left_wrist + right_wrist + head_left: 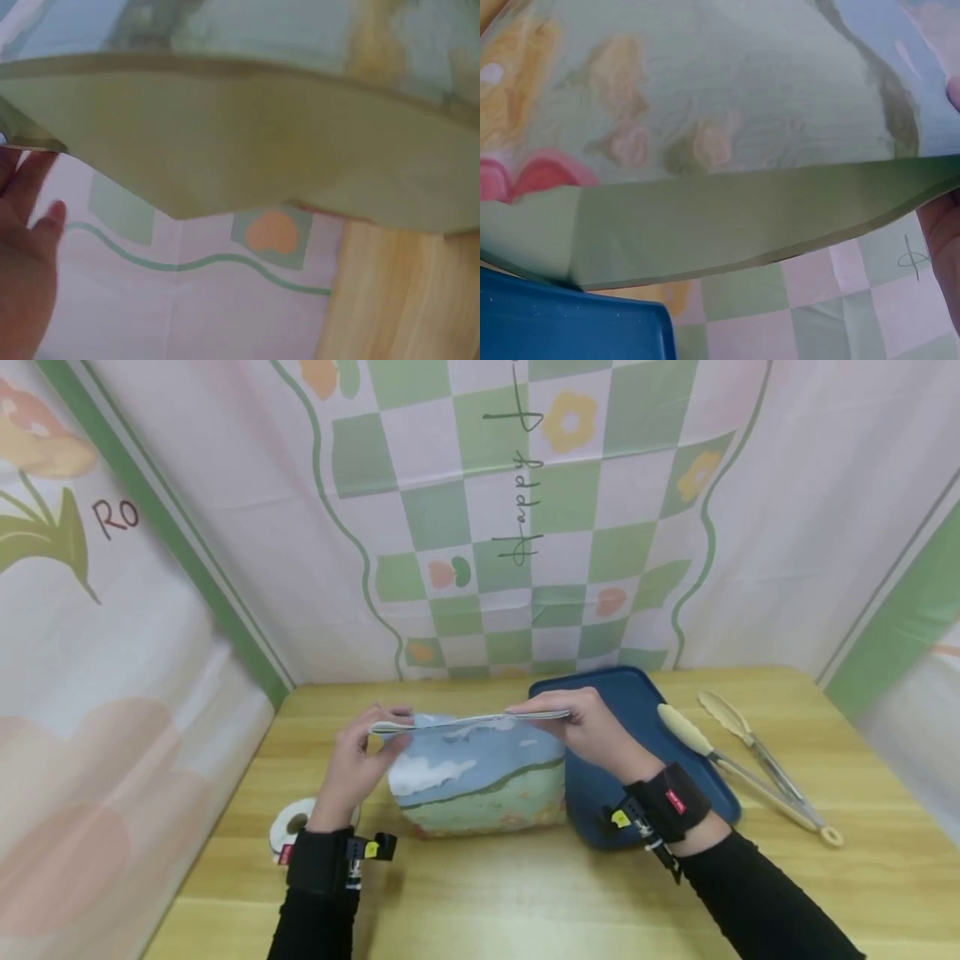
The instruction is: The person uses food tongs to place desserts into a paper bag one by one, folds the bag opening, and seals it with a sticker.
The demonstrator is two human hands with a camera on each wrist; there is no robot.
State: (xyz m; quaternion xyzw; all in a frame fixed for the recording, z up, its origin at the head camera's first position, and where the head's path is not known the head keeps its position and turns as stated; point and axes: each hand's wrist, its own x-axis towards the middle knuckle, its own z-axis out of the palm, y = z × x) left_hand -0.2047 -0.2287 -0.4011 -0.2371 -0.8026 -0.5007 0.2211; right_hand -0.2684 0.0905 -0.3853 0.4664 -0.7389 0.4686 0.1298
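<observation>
In the head view a bag (480,781) painted with a sky and green hill, probably paper, stands on the table in front of me. Its top edge (465,722) is pressed flat into a narrow layered strip. My left hand (363,756) pinches the left end of that strip, thumb on the near side. At the right end my right hand (600,731) pinches it, its fingers lying along the top. The left wrist view shows a plain greenish side (225,142) of the bag, and the right wrist view a similar side (727,225). The bag's inside is hidden.
A dark blue tray (626,689) lies behind and right of the bag, partly under my right arm. Tongs (783,789) with cream tips lie spread at the right. A white roll (285,827) sits by my left wrist. Patterned cloth (495,527) hangs behind the wooden table (480,902).
</observation>
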